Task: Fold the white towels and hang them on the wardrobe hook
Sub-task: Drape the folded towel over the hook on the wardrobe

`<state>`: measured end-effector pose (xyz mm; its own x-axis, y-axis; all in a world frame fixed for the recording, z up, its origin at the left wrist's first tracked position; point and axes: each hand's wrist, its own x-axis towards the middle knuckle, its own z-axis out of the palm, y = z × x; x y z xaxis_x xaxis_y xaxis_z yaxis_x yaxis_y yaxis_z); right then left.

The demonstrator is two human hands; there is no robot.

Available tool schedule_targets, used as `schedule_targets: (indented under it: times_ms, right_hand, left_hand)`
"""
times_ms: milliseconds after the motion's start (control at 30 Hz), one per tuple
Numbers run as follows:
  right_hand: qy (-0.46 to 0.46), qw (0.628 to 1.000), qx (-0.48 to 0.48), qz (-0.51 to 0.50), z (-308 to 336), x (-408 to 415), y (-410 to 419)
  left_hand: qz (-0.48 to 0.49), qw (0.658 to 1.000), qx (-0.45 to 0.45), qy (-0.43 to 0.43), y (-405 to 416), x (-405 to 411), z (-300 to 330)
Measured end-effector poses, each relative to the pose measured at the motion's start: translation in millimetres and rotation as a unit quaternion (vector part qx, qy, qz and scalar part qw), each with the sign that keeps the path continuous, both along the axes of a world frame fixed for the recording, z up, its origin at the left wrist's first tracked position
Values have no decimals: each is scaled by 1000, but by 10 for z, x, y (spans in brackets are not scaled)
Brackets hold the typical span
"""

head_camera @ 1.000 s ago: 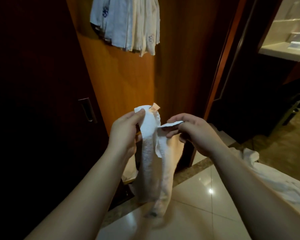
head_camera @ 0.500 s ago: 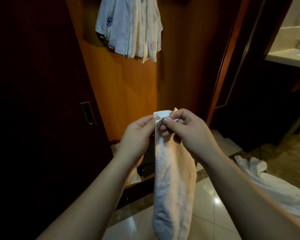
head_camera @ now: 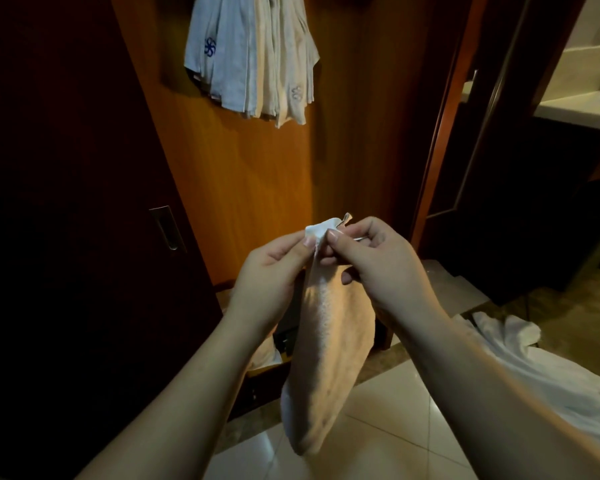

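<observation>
A folded white towel [head_camera: 329, 355] hangs straight down in front of me, doubled lengthwise. My left hand [head_camera: 274, 271] pinches its top corner from the left, and my right hand [head_camera: 378, 261] pinches the same top edge from the right, thumbs almost touching. A small tag sticks up at the top of the towel. Several folded white towels [head_camera: 253, 60] hang in a bunch high on the orange wooden wardrobe panel [head_camera: 243, 174]; the hook that carries them is hidden behind them.
A dark sliding wardrobe door with a recessed metal handle [head_camera: 167, 227] fills the left. More white cloth [head_camera: 541, 372] lies heaped on the tiled floor at the right. A dark doorway and a pale counter [head_camera: 579, 109] stand at the far right.
My hands came together at the towel's top, bringing its two halves into one fold. The towel now hangs lower and narrower. The view has tilted slightly upward toward the hanging towels.
</observation>
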<state>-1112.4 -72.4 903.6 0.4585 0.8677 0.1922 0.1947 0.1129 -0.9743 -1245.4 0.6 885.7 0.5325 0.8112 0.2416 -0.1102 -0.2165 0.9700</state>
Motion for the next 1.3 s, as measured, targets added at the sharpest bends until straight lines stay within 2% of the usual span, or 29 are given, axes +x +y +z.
schedule_targets:
  times_ms: [233,333,467,533,600,667,733,867,1033,1200,1233,1300]
  right_hand:
    - [44,999,11,2,-35,114,-54]
    - [73,997,18,1,-56,148,-54]
    - [93,994,-7,60,-99,247,-39]
    - [40,990,-51,125,-75,398,-56]
    - [-84,976,-115,165,-41,595,-60]
    - [-247,936,-176,180,-30,773,-41]
    - [-366,882,-214,205,-40,882,-26]
    - [-437,818,-238,287,-132,999,13]
    - [-534,749,-250,303,-563,1130,53]
    - [-555,756,-236,254,-739,1292,54]
    - [-571,759,-211,233,-706,1329,66]
    - [-581,788,-128,157,-654,1387,88]
  left_hand:
    - [-5,1000,1,-19,-106,108,-8]
    - [-14,999,40,-8,-192,158,-2]
    - [43,997,71,-6,-253,249,-54]
    - [63,997,50,-7,-237,264,-100]
    - [72,997,27,-9,-211,254,-127]
    - [79,997,12,-5,-195,238,-128]
    - [81,997,6,7,-193,222,-119]
    - [87,995,21,52,-177,177,-142]
    - [132,989,33,60,-108,7,-200]
    - [166,980,52,96,-15,-216,-329]
    - [172,981,35,85,3,-240,-369]
    - [191,979,-3,70,47,-301,-447]
